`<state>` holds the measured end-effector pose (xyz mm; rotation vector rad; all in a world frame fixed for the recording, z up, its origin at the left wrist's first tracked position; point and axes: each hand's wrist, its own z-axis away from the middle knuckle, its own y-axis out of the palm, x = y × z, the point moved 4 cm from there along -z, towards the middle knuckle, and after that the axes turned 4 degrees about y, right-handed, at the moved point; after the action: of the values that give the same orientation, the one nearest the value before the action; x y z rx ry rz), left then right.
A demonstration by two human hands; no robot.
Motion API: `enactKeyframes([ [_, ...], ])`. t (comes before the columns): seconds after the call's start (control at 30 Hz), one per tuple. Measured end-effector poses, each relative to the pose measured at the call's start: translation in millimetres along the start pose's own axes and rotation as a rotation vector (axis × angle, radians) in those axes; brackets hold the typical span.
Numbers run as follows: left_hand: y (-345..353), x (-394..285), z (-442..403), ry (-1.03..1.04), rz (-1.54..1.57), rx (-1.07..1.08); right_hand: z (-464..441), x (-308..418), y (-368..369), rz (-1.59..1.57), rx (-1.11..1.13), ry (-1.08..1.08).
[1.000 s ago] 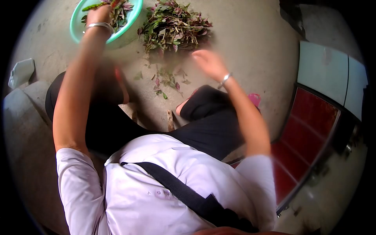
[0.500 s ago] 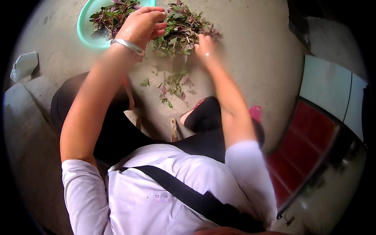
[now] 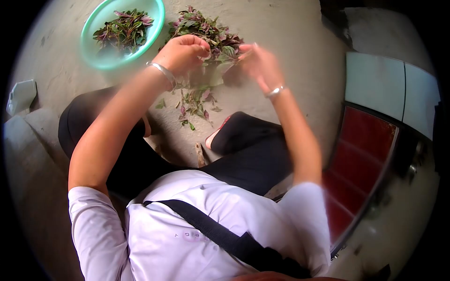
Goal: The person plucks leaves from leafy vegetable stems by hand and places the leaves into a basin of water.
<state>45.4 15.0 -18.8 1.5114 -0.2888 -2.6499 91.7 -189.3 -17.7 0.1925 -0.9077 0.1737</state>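
Observation:
My left hand (image 3: 183, 54), with a silver bangle at the wrist, is closed in a pinch at the near side of a heap of green-and-purple leafy greens (image 3: 206, 30). From its fingers a blurred leafy sprig (image 3: 213, 75) seems to hang over the floor. My right hand (image 3: 262, 65), also wearing a bangle, is raised just right of the heap. Motion smears its fingers, so whether they grip a leaf is unclear. Upper left, a mint-green plastic basin (image 3: 85, 47) holds more of the leafy greens (image 3: 124, 30).
Loose leaves (image 3: 194, 105) lie scattered on the concrete floor (image 3: 300, 70) between my feet and the heap. A whitish plastic container (image 3: 22, 96) stands at the far left. Along the right side is a cabinet with red panels (image 3: 365, 154) and a pale top (image 3: 375, 84).
My right hand has drawn back from the heap's right edge toward me, and its fingers have loosened. My left hand has come down from beside the basin, its fingers now pinched. The view has shifted slightly.

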Motion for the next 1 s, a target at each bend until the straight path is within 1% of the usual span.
enactKeyframes([
  [0.03, 4.2, 5.3, -0.3, -0.036, -0.02, 0.056, 9.4, 2.1, 1.4, -0.039, 0.012, -0.018],
  [0.1, 15.8, 1.5, 5.5, 0.035, -0.05, 0.11, 24.7, 2.8, 5.0, -0.121, 0.042, -0.052],
  [0.13, 21.7, -1.8, 10.8, 0.028, -0.019, 0.14, 35.9, 6.3, 9.3, -0.117, 0.048, -0.079],
  [0.2, 32.0, -11.3, 21.1, 0.012, 0.044, 0.197, 46.5, 1.0, 15.4, -0.188, 0.014, -0.068],
  [0.23, 35.2, -10.8, 21.0, 0.052, 0.014, 0.247, 48.3, -1.3, 16.6, -0.224, -0.001, -0.06],
  [0.33, 42.1, -0.4, 17.3, 0.144, -0.104, 0.367, 43.2, -10.0, 15.2, -0.259, 0.044, -0.032],
  [0.43, 39.9, 2.4, 14.9, 0.2, -0.127, 0.368, 39.2, -13.7, 11.2, -0.259, 0.06, -0.002],
  [0.57, 32.7, -8.5, 9.2, 0.15, -0.141, 0.237, 33.4, -12.3, 5.3, -0.214, 0.08, 0.027],
  [0.6, 31.0, -8.6, 6.1, 0.142, -0.143, 0.237, 32.8, -11.3, 5.4, -0.198, 0.076, 0.039],
  [0.67, 28.6, -11.3, 3.5, 0.097, -0.1, 0.23, 33.0, -8.3, 6.4, -0.166, 0.067, 0.061],
  [0.73, 26.7, -14.6, 1.6, 0.039, -0.019, 0.236, 32.1, -7.8, 5.8, -0.206, 0.105, 0.069],
  [0.83, 22.7, -18.2, -2.0, 0.063, 0.122, 0.174, 31.6, -8.0, 4.3, -0.267, 0.159, 0.099],
  [1.0, 19.3, -24.5, -1.3, 0.048, 0.245, 0.213, 36.5, -7.6, 9.7, -0.336, 0.19, 0.14],
])
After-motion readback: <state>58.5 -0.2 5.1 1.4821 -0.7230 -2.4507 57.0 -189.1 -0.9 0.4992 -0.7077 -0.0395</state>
